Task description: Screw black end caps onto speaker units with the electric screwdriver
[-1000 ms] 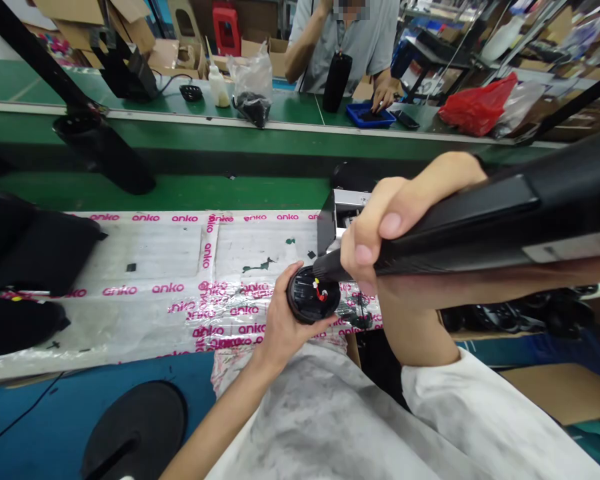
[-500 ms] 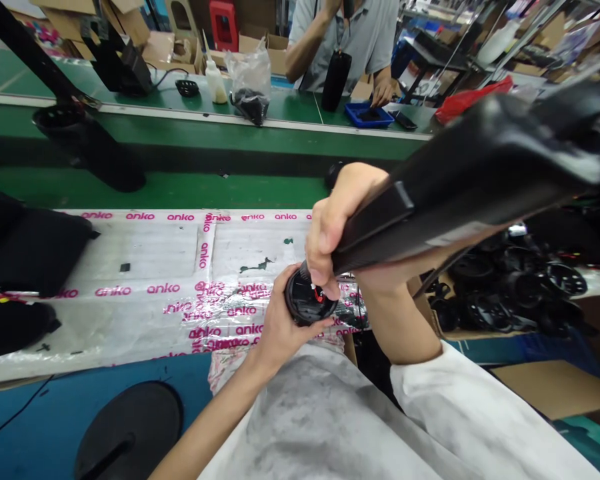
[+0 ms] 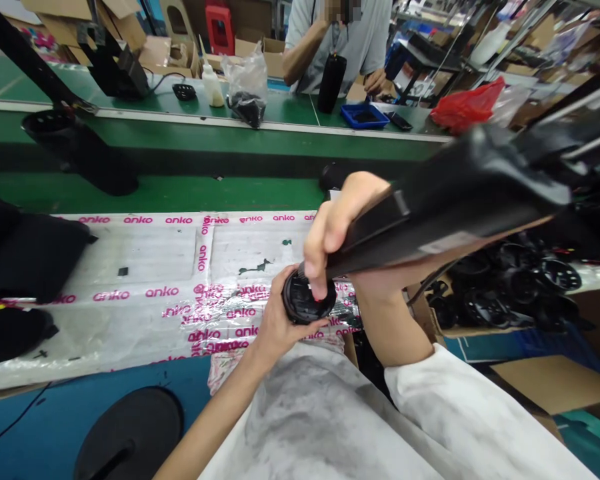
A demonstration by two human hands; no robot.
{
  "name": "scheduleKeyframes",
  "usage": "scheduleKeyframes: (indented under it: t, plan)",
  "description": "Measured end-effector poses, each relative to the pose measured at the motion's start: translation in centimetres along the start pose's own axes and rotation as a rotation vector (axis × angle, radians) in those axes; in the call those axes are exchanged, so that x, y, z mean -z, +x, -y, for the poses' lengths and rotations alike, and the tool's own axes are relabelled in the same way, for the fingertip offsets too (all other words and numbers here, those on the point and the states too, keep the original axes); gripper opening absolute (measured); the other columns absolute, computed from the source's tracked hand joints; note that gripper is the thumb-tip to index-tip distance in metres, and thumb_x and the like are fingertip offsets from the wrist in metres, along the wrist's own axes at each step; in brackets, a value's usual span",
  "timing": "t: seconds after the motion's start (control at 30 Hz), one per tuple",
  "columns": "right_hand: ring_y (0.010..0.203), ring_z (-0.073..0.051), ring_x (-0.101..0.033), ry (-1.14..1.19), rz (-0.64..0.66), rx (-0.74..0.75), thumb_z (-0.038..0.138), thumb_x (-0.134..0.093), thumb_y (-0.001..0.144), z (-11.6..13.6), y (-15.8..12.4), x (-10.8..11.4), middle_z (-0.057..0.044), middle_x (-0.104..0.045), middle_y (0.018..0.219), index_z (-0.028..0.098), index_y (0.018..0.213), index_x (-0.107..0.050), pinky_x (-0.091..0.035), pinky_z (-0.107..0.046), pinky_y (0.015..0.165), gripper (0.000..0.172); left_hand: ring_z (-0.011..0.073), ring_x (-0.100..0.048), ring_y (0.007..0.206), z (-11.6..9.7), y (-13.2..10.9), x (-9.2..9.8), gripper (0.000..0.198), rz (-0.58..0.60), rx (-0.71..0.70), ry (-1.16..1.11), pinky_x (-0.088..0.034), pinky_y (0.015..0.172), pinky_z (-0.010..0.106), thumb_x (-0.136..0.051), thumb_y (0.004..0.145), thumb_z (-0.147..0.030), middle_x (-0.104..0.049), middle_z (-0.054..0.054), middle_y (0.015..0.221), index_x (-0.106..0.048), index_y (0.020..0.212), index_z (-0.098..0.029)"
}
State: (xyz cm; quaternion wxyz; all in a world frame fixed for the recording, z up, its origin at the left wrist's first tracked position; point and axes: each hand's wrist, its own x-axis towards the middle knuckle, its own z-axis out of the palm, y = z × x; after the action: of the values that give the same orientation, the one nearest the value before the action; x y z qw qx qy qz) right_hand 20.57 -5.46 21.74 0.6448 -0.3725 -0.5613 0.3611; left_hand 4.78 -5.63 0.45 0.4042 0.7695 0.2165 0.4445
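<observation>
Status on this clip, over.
Left hand holding round black cap. Right hand gripping black tube above it. Right fingers partly covering cap.

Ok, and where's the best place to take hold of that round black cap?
Grip the round black cap by its outer rim, from the near side and underneath, as the left hand holds it. That round edge is free there, while the right hand and the long black housing cover its top face.
</observation>
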Motion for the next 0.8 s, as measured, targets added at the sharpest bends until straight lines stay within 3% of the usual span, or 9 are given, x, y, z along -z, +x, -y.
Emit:
scheduleKeyframes:
  t: [0.1,0.2,0.27,0.37,0.43,0.53,0.67,0.8]
  plan:
    - [0.043,-0.011,-0.064,0.121,-0.164,0.105,0.078,-0.049,0.096,2.4,-1.3,2.5,-0.002,-0.076,0.072,0.019,0.076,-0.07,-0.051,-0.021,0.043,0.066,0.0377,-0.064,0.143,-0.1,0.1,-0.5,0.107,-0.076,-0.03,-0.023,-0.052,0.122,0.053,-0.089,0.084,-0.064,-0.06,0.02,0.153,-0.036,0.167,-0.023]
    - [0.044,-0.016,-0.063,0.052,-0.331,0.179,0.068,-0.077,0.088,3.1,-3.4,5.8,-0.004,-0.076,0.072,0.021,0.078,-0.077,-0.051,-0.027,0.041,0.048,0.0371,-0.063,0.143,0.0,0.0,-1.2,0.105,-0.142,-0.013,-0.05,-0.051,0.122,0.052,-0.091,0.082,-0.061,-0.059,0.019,0.153,-0.039,0.166,-0.024]
    - [0.042,-0.017,-0.06,0.011,-0.406,0.272,0.078,-0.07,0.089,1.9,-4.8,7.4,-0.006,-0.071,0.066,0.02,0.079,-0.079,-0.044,-0.029,0.035,0.06,0.036,-0.063,0.142,0.1,-0.2,-1.5,0.104,-0.165,0.001,-0.062,-0.051,0.122,0.051,-0.093,0.082,-0.058,-0.059,0.019,0.153,-0.04,0.166,-0.025]
    - [0.041,-0.019,-0.059,0.01,-0.385,0.341,0.093,-0.049,0.09,-1.4,-6.6,8.1,-0.009,-0.07,0.067,0.019,0.088,-0.082,-0.038,-0.03,0.03,0.081,0.0352,-0.063,0.142,0.1,-0.4,-1.8,0.105,-0.193,-0.005,-0.052,-0.05,0.123,0.05,-0.095,0.082,-0.055,-0.059,0.018,0.153,-0.04,0.166,-0.025]
    - [0.04,-0.019,-0.06,-0.005,-0.369,0.302,0.096,-0.051,0.087,-3.4,-7.3,7.7,-0.01,-0.072,0.072,0.019,0.092,-0.082,-0.04,-0.031,0.031,0.083,0.0352,-0.064,0.141,0.0,-0.4,-1.8,0.106,-0.204,-0.007,-0.04,-0.05,0.122,0.051,-0.095,0.081,-0.056,-0.059,0.017,0.152,-0.04,0.166,-0.026]
    - [0.038,-0.018,-0.061,-0.044,-0.464,0.284,0.094,-0.053,0.088,-5.2,-7.8,7.3,-0.01,-0.072,0.073,0.017,0.092,-0.083,-0.04,-0.029,0.031,0.083,0.0351,-0.065,0.139,-0.3,-0.2,-1.8,0.106,-0.208,0.003,-0.035,-0.051,0.121,0.051,-0.094,0.08,-0.059,-0.06,0.017,0.151,-0.04,0.165,-0.027]
    - [0.033,-0.018,-0.059,0.02,-0.468,0.269,0.097,-0.042,0.089,-5.8,-7.4,8.2,-0.01,-0.073,0.069,0.017,0.096,-0.083,-0.036,-0.027,0.026,0.091,0.0349,-0.065,0.138,-0.7,-0.1,-1.8,0.105,-0.208,0.029,-0.031,-0.051,0.121,0.051,-0.093,0.08,-0.062,-0.06,0.017,0.149,-0.041,0.164,-0.026]
    - [0.031,-0.017,-0.056,0.111,-0.364,0.04,0.098,-0.051,0.084,-4.4,-6.8,9.2,-0.007,-0.073,0.064,0.02,0.088,-0.079,-0.036,-0.026,0.024,0.083,0.0354,-0.065,0.138,-0.6,-0.1,-1.8,0.104,-0.201,0.038,-0.04,-0.051,0.121,0.051,-0.093,0.08,-0.064,-0.06,0.016,0.15,-0.042,0.163,-0.027]
